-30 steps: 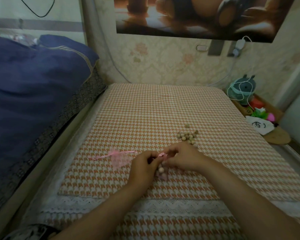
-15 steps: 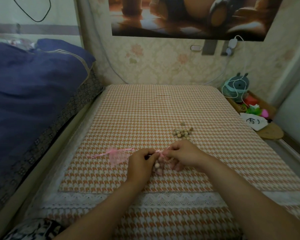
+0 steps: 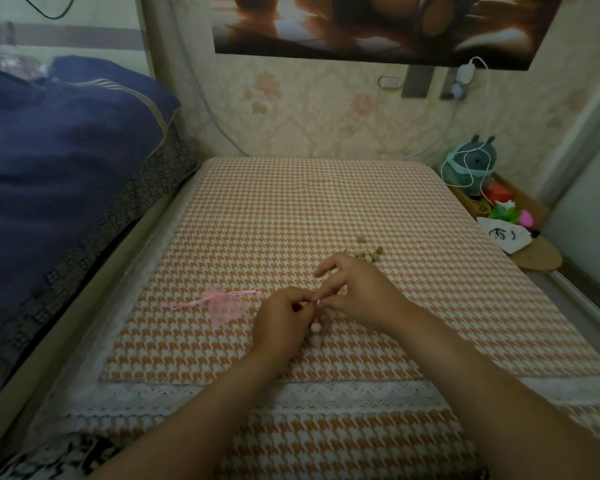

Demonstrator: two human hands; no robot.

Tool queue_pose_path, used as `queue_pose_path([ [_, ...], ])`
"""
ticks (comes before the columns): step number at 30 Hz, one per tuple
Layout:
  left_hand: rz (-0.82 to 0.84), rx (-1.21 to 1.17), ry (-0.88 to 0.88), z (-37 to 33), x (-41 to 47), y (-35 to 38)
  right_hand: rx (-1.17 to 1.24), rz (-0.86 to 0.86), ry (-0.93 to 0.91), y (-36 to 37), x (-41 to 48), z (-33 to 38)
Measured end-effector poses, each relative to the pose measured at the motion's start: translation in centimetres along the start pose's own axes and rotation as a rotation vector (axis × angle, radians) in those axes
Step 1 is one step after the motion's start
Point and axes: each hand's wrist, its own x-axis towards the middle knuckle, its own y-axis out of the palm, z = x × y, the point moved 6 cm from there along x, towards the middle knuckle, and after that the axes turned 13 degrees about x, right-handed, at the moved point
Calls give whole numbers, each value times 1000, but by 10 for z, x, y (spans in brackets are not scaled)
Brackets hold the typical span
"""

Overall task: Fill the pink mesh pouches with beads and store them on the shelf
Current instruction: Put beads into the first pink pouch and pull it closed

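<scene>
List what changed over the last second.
The right hand uncurled and fanned out toward the bead pile; whether it still pinches the held pouch is unclear. The left hand keeps gripping that pouch's mouth. The spare pouch and the pile stayed put.

Looks like sheer see-through mesh on the pink pouch (image 3: 226,306), matt wood-ish beads (image 3: 371,255), woven houndstooth cloth (image 3: 291,209) with lace trim (image 3: 326,393).

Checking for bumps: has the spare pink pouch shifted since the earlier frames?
No. The spare pink pouch keeps its spot on the houndstooth cloth.
</scene>
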Motion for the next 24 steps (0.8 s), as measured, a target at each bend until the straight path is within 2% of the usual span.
queue_pose_path([
  [7, -32, -79, 35, 10, 4, 0, 388, -62, 179, 6, 6, -15],
  [9, -51, -73, 42, 8, 0, -2, 481, -108, 282, 11, 5, -22],
  [13, -187, 187, 97, 8, -5, -4, 782, -141, 604, 32, -3, -37],
  [16, -240, 286, 158, 3, -8, -4, 933, -164, 730, 40, -4, -37],
  [19, -252, 317, 187, 1, -10, -5, 910, -218, 747, 37, -6, -37],
  [24, -225, 329, 209, 1, -9, -3, 526, -154, 520, 14, -4, -23],
])
